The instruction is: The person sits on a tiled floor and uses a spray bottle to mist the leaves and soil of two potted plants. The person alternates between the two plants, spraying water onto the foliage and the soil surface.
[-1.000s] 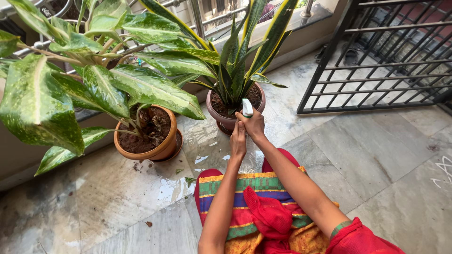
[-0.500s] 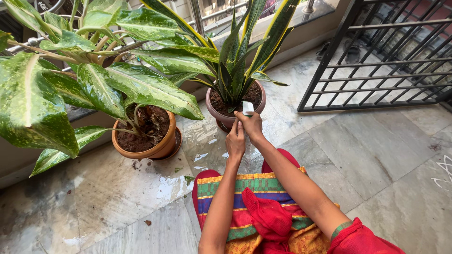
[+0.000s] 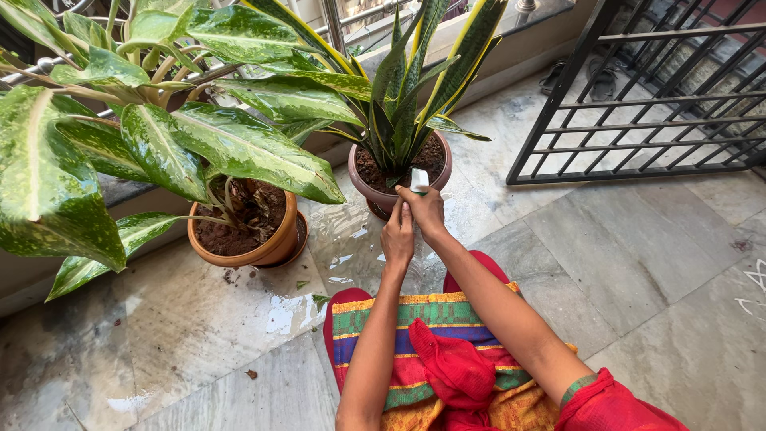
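Both my hands hold a small spray bottle with a white top [image 3: 419, 179] just in front of the brown-pink pot [image 3: 375, 197]. My right hand [image 3: 427, 211] wraps the bottle's neck below the white head. My left hand [image 3: 397, 238] grips the bottle lower down; its body is hidden by my fingers. The pot holds a tall plant with stiff green, yellow-edged leaves [image 3: 415, 80]. To its left stands an orange clay pot [image 3: 275, 251] with a broad speckled-leaf plant [image 3: 159, 144].
Wet patches [image 3: 343, 239] shine on the marble floor between the pots and my knees. A black metal grille gate [image 3: 638, 104] stands at the right. A low ledge with a railing [image 3: 351, 24] runs behind the plants. Bits of soil [image 3: 251, 373] lie on the floor.
My hands and the bottle have barely shifted, staying in front of the brown-pink pot; the white top sits slightly lower against the pot rim. The view has tilted a little.
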